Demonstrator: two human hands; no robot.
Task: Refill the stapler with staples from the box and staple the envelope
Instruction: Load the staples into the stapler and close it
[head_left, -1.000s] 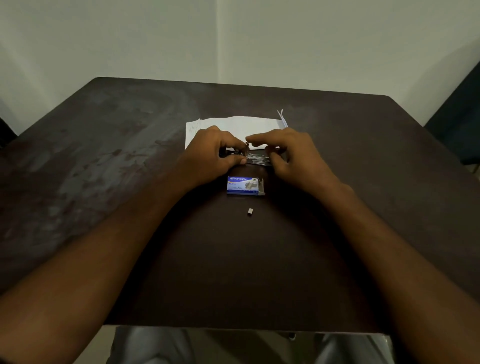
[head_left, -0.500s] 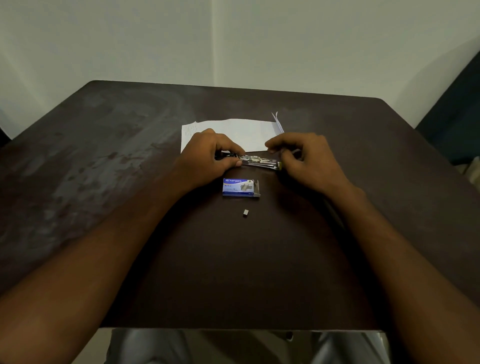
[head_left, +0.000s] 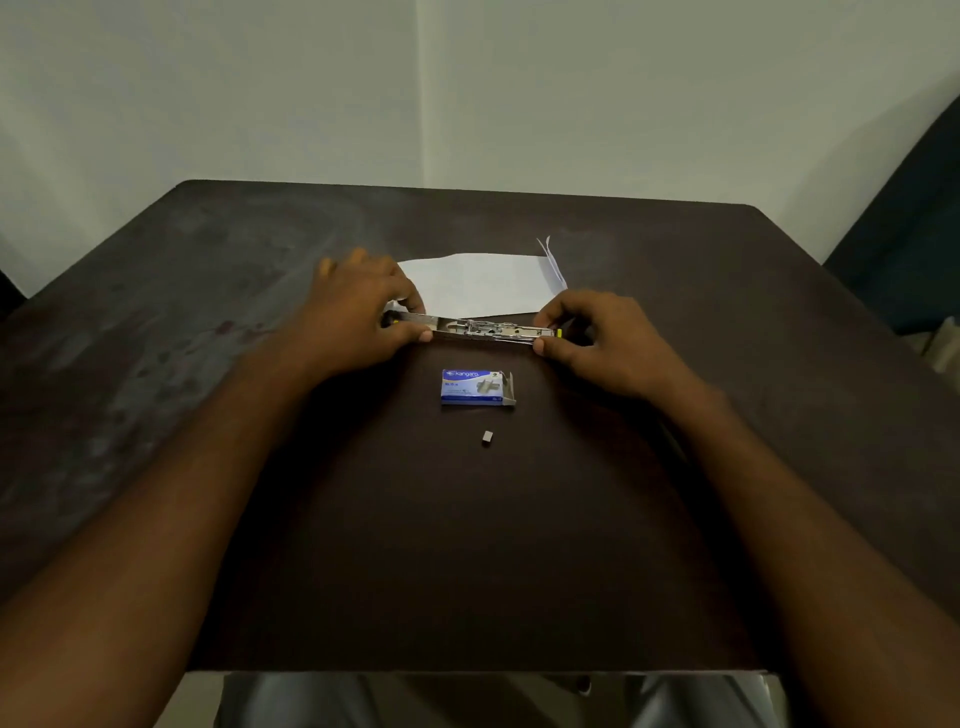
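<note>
The stapler lies unfolded flat across the middle of the dark table, its metal channel facing up. My left hand pinches its left end and my right hand pinches its right end. Just behind it lies the white envelope, partly covered by my left hand. In front of the stapler sits the blue staple box with its right flap open. A small loose block of staples lies nearer to me than the box.
The table's near edge runs just above my lap. A pale wall stands behind the far edge, and a dark chair sits at the right.
My hands have moved apart. The stapler, folded between them a second ago, now lies spread out to full length, each hand on one end.
</note>
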